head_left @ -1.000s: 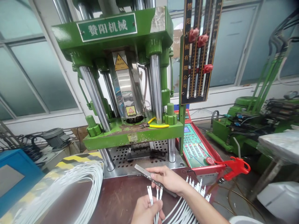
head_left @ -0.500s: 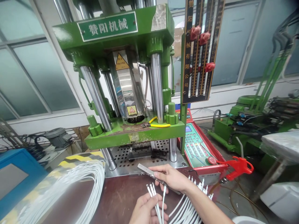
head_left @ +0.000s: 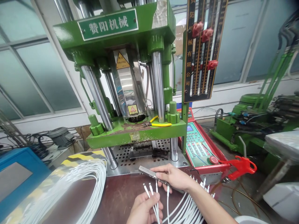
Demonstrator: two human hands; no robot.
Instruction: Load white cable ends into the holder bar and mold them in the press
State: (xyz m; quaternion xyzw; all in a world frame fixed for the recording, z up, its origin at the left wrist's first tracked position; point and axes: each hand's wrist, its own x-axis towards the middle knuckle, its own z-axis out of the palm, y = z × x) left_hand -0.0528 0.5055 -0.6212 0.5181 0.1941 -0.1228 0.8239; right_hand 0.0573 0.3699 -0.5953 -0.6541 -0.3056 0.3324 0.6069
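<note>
My left hand, low in the middle, is closed around a few white cables whose small connector ends point up. Just above it, my right hand grips a narrow grey metal bar, tilted with its left end higher. A single white cable hangs from the bar's underside near the right fingers. More white cables fan out beneath my right forearm, their tips showing beyond it.
Ahead stands a green press with yellow-handled pliers on its plate. Coiled white cable lies left on the brown tabletop. At right are a red-framed control panel and a red air gun.
My left hand has shifted slightly left and down, and its cable tips are more spread. The single cable at the bar now stands farther from them. The view has turned slightly.
</note>
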